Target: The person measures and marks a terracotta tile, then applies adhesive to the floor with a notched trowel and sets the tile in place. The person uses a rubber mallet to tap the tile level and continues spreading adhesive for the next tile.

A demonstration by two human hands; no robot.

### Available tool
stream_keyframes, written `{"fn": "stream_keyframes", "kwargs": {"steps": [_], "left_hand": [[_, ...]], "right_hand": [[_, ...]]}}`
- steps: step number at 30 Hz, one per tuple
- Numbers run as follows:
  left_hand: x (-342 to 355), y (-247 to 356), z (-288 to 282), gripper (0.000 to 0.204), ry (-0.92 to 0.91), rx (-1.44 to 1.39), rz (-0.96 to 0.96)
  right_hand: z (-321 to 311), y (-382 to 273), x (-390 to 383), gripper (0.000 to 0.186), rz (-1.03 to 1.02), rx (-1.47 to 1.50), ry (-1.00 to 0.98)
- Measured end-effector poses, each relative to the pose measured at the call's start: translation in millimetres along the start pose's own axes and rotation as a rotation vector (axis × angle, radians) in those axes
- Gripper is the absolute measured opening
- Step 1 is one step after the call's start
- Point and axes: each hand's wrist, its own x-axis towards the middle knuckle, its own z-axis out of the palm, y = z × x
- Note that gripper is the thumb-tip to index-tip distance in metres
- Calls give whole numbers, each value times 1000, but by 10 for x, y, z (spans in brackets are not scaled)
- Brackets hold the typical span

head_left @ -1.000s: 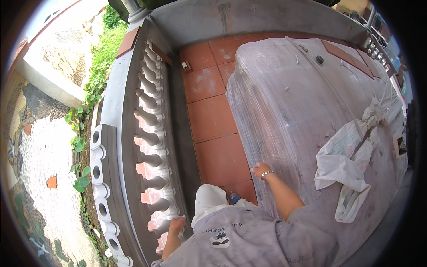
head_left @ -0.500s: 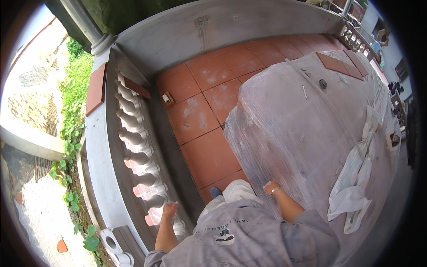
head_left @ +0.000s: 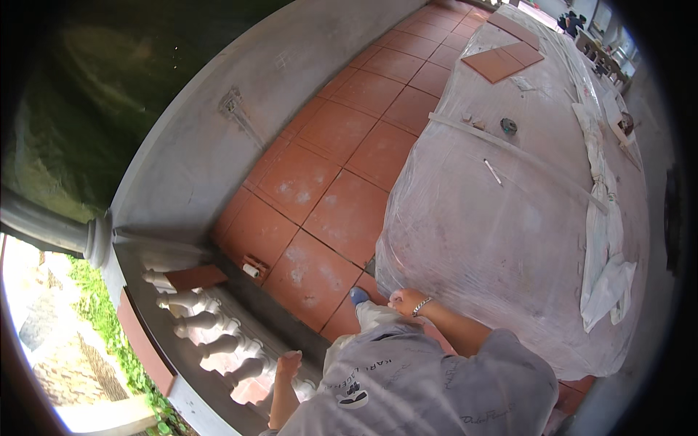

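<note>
Head view, right hand: this hand (head_left: 408,301), with a chain-link bracelet (head_left: 422,307) at the wrist, has its fingers curled in; whether it grips anything cannot be told. It is at the near left edge of the wrapped block.
Left hand: this hand (head_left: 289,365) is half curled beside the row of balusters; contact and contents cannot be told.
Wrapped block: a broad, flat-topped bulk (head_left: 480,247) to the person's right, under clear, wrinkled plastic film dusted pale.
On the block: flat terracotta tiles (head_left: 502,62) at the far end, a long thin strip (head_left: 512,151) across the top, a slim white stick (head_left: 493,172), a dark roundish lump (head_left: 508,126) and crumpled white sheeting (head_left: 609,291) along the right side.
Balusters: pale, bulbous turned shapes (head_left: 218,345) under a smooth grey rail, with a flat red tile (head_left: 196,277) against them.
Floor: square terracotta tiles (head_left: 342,211) with chalky smears and dark joints; a small white cylinder (head_left: 251,270) sits near the corner.
Wall: grey plaster (head_left: 211,138), stained in one rough patch.
Beyond: dark green sheeting (head_left: 131,94) and bright leafy plants (head_left: 102,305).
</note>
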Motion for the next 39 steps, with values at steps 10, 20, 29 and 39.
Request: {"fn": "stream_keyframes", "kwargs": {"steps": [10,20,29,39], "left_hand": [[1407,1953,-842,27,-171,89,109],[4044,5326,-1765,24,-440,637,798],[4665,9556,-845,17,-291,454,539],[4189,12033,2028,52,-661,1139,1295]], "right_hand": [[-1227,-858,1750,36,43,232,227],[-2556,-1330,3240,35,283,188,420],[-3583,-1312,3782,32,405,379,715],[-5160,160,4995,36,546,463,893]]}}
